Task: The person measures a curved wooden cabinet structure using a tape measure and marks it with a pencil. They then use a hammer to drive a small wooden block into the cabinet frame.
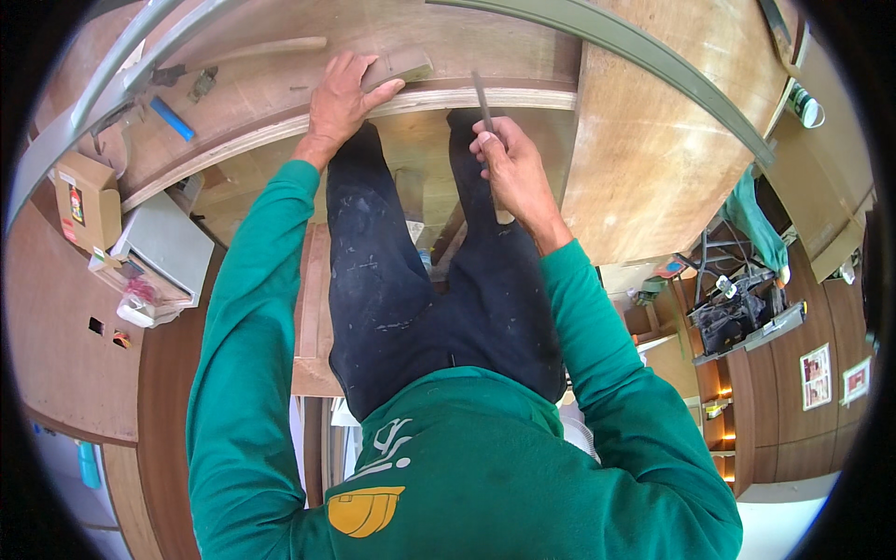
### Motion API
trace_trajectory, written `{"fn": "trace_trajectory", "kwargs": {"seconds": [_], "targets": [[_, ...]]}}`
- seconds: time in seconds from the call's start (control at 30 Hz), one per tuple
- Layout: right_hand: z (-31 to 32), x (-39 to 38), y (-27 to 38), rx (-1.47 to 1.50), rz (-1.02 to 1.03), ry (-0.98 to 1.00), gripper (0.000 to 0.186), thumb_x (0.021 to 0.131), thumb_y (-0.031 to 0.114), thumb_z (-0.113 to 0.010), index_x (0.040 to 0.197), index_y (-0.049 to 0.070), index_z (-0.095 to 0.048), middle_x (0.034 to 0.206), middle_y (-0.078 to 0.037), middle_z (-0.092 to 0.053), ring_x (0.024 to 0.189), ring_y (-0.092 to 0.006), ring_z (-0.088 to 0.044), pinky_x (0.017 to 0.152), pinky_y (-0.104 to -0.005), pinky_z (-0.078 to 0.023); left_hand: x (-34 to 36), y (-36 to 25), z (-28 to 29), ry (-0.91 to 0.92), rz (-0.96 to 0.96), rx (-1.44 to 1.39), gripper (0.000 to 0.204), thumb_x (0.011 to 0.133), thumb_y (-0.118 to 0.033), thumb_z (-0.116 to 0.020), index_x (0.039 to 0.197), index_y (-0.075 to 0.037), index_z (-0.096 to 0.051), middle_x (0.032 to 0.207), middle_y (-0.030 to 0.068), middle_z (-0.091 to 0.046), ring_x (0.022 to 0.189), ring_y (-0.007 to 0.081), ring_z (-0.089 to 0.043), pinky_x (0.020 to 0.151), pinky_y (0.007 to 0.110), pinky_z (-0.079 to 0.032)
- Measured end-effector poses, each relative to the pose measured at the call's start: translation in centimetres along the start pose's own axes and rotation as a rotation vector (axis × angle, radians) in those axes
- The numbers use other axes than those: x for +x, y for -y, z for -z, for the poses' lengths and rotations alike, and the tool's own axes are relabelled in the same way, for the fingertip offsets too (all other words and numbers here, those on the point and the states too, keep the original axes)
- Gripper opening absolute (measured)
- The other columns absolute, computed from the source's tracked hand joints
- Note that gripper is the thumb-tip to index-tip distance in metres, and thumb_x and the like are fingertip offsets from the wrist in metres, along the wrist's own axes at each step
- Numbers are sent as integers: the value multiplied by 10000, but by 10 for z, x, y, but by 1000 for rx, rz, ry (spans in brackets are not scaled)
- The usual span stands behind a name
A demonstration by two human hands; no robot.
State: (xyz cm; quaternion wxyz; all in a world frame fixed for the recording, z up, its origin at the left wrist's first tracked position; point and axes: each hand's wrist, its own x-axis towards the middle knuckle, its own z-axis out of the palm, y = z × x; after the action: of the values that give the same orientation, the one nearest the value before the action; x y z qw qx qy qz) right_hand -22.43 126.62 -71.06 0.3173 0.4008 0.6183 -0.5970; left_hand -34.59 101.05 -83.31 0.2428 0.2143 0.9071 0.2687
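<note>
My left hand is on the plywood board at its near edge, thumb and fingers closed about the left end of a short wooden block lying there. In my right hand is a thin dark metal tool, blurred, its narrow blade pointing away over the board's edge. A pale handle end shows below that fist; whether the tool is a file or a chisel I cannot tell. The right hand is above my right thigh, apart from the block.
Left on the board lie a wooden-handled hammer and a blue stick-shaped piece. A long grey strip arches over the top right. A cardboard box stands left, a black tool stand right. A plywood panel adjoins the board.
</note>
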Motion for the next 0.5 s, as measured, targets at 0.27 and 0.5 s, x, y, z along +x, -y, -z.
{"fn": "trace_trajectory", "kwargs": {"seconds": [0.27, 0.5], "targets": [[-28, 4, 50, -208, 52, 97, 445, 1103, 186, -471, 1516, 30, -528, 888, -197, -679, 804, -297, -686, 798, -452, -549, -7, -12, 0, -82, 21, 15, 567, 894, -511, -803, 1240, -75, -700, 1086, 124, -631, 1061, 370, -621, 877, 501, -549], [-65, 23, 72, -215, -47, 221, 497, 1124, 182, -421, 1602, 48, -441, 843, -129, -678, 632, -218, -648, 618, -394, -560, -11, -1, -7, -148, 35, -50, 561, 866, -505, -819, 1244, -109, -697, 1113, 106, -625, 1080, 363, -624, 878, 499, -560]]}}
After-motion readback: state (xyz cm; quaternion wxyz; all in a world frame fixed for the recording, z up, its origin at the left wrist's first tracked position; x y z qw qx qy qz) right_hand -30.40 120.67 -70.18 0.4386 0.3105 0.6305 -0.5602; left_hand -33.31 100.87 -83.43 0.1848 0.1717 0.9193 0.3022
